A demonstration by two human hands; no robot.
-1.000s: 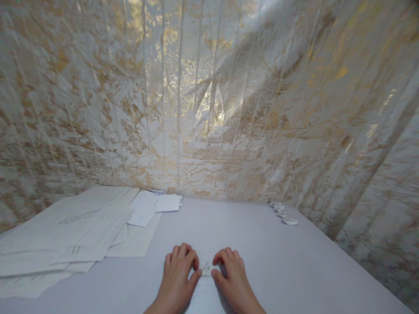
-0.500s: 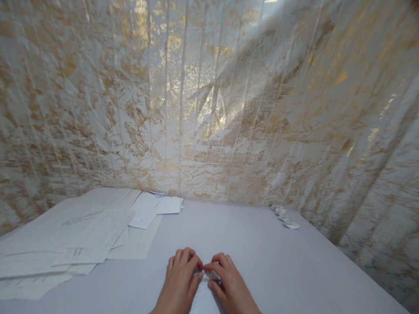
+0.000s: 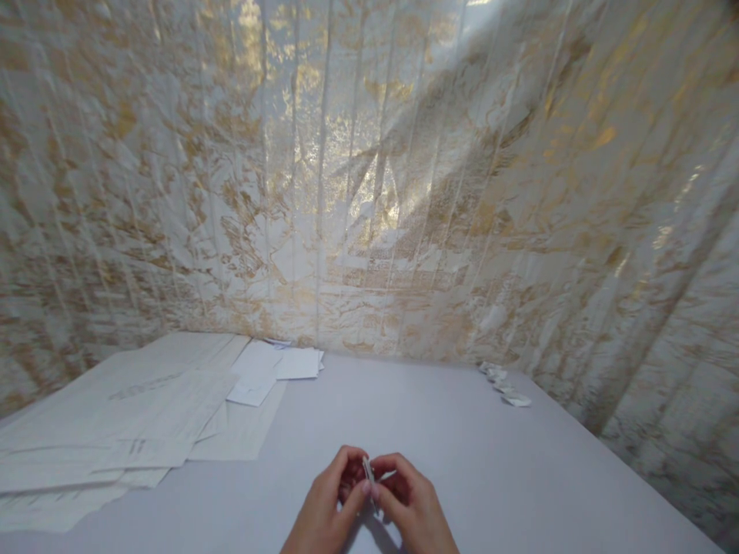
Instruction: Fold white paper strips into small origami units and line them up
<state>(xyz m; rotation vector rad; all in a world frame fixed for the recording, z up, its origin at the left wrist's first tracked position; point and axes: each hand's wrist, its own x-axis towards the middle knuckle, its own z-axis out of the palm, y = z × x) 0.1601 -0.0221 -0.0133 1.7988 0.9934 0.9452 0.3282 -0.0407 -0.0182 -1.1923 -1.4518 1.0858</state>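
Low in the middle of the head view, my left hand (image 3: pixel 332 504) and my right hand (image 3: pixel 407 504) meet over a white table (image 3: pixel 439 438). Between their fingertips stands a small folded piece of white paper (image 3: pixel 367 468), held on edge a little above the tabletop. Both hands are closed in a pinch on it, thumbs below and fingers curled over the top. My wrists run off the bottom edge of the frame.
Large white paper sheets (image 3: pixel 132 415) lie spread over the left of the table, with smaller sheets (image 3: pixel 277 365) at their far end. Several small folded paper pieces (image 3: pixel 505 382) sit in a row at the far right. A gold-and-white curtain (image 3: pixel 369 177) hangs behind.
The paper piece was flat on the table under my fingertips. My hands have since drawn together and lifted it, turning it on edge.
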